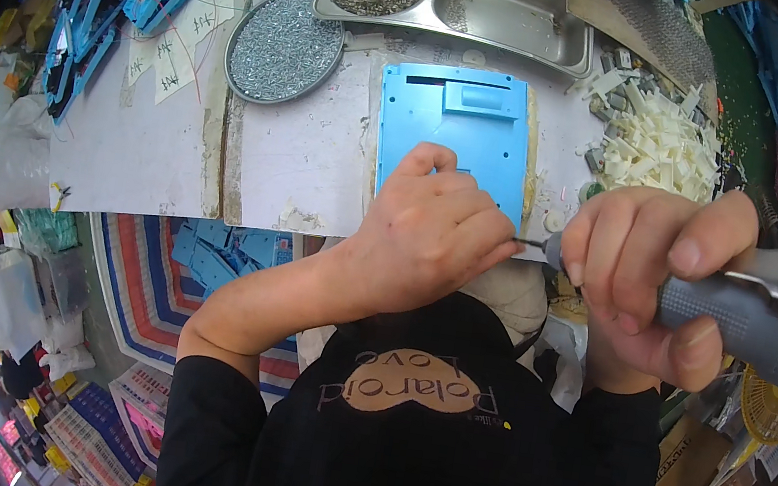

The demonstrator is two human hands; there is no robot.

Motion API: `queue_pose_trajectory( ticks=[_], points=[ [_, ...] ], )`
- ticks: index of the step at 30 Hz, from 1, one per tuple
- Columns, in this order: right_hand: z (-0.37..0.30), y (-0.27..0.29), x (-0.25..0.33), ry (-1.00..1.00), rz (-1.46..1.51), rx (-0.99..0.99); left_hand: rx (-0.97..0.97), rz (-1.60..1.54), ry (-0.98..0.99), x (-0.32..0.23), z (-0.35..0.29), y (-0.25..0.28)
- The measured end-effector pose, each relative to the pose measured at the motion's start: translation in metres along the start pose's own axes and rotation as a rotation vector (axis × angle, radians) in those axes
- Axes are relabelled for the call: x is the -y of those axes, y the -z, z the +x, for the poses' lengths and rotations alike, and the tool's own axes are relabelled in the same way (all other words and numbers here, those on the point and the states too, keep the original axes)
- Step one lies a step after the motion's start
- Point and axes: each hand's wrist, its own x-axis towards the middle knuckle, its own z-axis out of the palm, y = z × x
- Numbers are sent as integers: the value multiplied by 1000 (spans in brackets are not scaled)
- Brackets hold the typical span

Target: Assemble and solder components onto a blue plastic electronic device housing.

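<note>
In our right hand (649, 270), the fingers wrap around a grey power screwdriver (746, 323), its bit (530, 242) pointing left, perhaps for steady aim. Our left hand (431, 229) curls its fingers at the bit's tip; we cannot tell whether they pinch a screw. Beyond it, the blue panel (464, 134) lies flat on the table (300, 166), probably kept central for easy reach, though our left hand hides its near part. Around it sit a round dish (265, 102) of screws, a metal tray (529, 26) and, to the right, a pile of white pieces (667, 143).
</note>
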Motion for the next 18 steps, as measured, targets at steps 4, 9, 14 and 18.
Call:
queue_pose_trajectory(
  ticks=[4,9,14,18],
  points=[
    [-23,-2,-3,-61,-37,-114,23,-39,43,12,-11,6],
    [-42,-12,-17,-160,-43,-216,107,44,37,40,-23,8],
    [-44,-8,-32,-71,-183,-28,105,1,92,38,-23,5],
    [-35,-9,-39,37,-333,86,89,-7,99,38,-25,5]
  ],
)
